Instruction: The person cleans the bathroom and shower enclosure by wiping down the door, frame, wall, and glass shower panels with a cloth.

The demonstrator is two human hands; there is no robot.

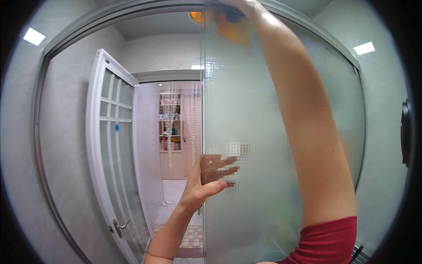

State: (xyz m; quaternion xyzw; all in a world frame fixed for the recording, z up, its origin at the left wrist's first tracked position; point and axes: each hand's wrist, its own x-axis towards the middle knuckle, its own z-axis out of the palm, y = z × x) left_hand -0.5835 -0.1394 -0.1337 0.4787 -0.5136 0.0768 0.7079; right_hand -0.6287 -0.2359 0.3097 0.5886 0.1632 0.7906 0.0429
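Note:
A textured glass sliding door panel (250,115) stands upright before me. My left hand (211,178) grips its left edge at mid height, the thumb on the near face and the fingers behind, blurred through the glass. My right arm, in a red sleeve, reaches up to the panel's top. There my right hand (239,5) is near the top rail (132,11), partly cut off by the picture's upper rim, so its fingers cannot be made out.
A white door with glass panes (95,132) and a lever handle (120,227) stands ajar at left. Beyond the doorway are a bead curtain (193,122), a shelf cabinet (170,151) and a patterned mat (191,236). A dark object (405,133) is at the right wall.

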